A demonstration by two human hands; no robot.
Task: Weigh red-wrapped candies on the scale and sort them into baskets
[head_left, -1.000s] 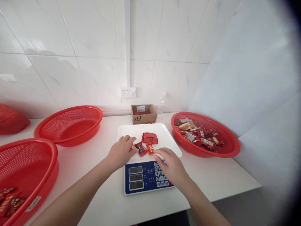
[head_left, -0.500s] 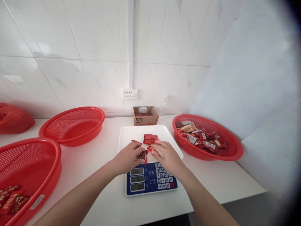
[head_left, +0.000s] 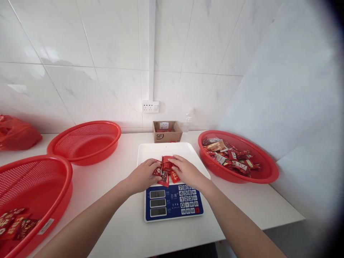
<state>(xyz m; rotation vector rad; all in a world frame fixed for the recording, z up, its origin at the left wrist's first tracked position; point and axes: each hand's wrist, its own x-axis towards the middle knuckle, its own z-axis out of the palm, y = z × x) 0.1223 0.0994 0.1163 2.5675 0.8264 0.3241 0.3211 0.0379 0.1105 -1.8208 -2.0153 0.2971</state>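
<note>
Several small red snack packets [head_left: 164, 176] lie bunched together on the white pan of a weighing scale [head_left: 182, 147], near its front edge. From the left, my left hand [head_left: 143, 175] curls its fingers against the packets on that side. My right hand [head_left: 188, 172] presses its closed fingers on a packet at the back right of the bunch. My fingertips partly cover the packets. The scale's blue panel [head_left: 173, 204] faces me, with three small displays and a keypad.
On the right stands a red plastic basket [head_left: 271, 172] of mixed snack packets. Two red baskets are on the left, a farther one [head_left: 80, 161] and a nearer one [head_left: 68, 179] holding packets. A cardboard box [head_left: 172, 137], clear bottle [head_left: 186, 123] and red bag [head_left: 18, 132] sit by the wall.
My hands have drawn the packets closer together on the pan. The packet at the back has shifted left and towards me, with my right hand now on it.
</note>
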